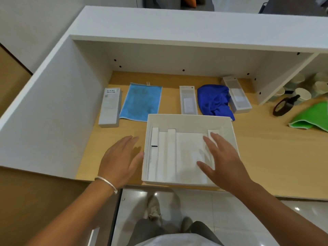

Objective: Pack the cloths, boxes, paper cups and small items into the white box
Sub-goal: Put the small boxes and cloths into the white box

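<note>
Looks like packing is only just getting going: the white box [188, 121] is sitting open at the near edge of the wooden desk [266, 148], with only white insert dividers showing inside, and none of the stuff is lying in it yet as far as I can see. The left hand [120, 160] is hovering just beside the box's left wall, fingers spread and holding nothing, and the right hand [221, 157] is reaching over the box's right side, also spread flat and empty; whether it's actually touching the insert, I can't tell. Everything to pack is waiting behind the box: a grey box [110, 107], a light blue cloth [141, 102] lying flat, a slim white box [188, 100], a crumpled dark blue cloth [215, 100] and another white box [237, 95]. My guess is the next move is reaching back for one of those. Off right, the paper cups [301, 89] are half hidden behind a shelf panel, the green cloth [312, 116] is getting cut off by the frame edge, and the dark looped thing [284, 105] is too blurry to name.
</note>
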`<act>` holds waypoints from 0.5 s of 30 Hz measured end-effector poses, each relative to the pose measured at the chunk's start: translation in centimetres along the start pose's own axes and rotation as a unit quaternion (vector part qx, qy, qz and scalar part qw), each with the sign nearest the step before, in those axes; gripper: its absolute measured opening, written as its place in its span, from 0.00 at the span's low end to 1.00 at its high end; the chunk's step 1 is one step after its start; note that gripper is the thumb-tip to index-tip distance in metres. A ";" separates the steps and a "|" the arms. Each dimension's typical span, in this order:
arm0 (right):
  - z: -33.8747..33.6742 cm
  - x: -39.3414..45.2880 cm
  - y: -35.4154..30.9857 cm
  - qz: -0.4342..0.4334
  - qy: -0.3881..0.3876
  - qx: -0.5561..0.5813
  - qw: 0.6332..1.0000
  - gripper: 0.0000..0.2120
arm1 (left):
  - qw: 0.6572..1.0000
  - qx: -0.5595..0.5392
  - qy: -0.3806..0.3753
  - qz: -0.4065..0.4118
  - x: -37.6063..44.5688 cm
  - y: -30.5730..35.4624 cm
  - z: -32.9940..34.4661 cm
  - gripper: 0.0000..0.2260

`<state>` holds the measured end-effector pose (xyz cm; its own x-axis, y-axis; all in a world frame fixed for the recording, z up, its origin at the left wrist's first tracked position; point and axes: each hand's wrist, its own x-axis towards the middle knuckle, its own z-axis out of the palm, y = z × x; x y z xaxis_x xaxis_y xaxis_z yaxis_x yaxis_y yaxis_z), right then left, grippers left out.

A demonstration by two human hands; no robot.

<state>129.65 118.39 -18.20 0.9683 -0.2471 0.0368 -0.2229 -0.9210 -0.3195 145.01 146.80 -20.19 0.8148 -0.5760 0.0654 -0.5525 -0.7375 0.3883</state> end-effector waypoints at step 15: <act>5.8 27.5 -11.9 -0.129 -0.046 -0.015 0.990 0.32 | 0.967 -0.004 -0.029 -0.253 18.1 -15.5 0.5 0.36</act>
<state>159.58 124.33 -18.87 0.9993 0.0254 0.0275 0.0321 -0.9589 -0.2820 168.26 147.64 -25.47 0.9690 -0.1617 -0.1867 -0.0846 -0.9275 0.3643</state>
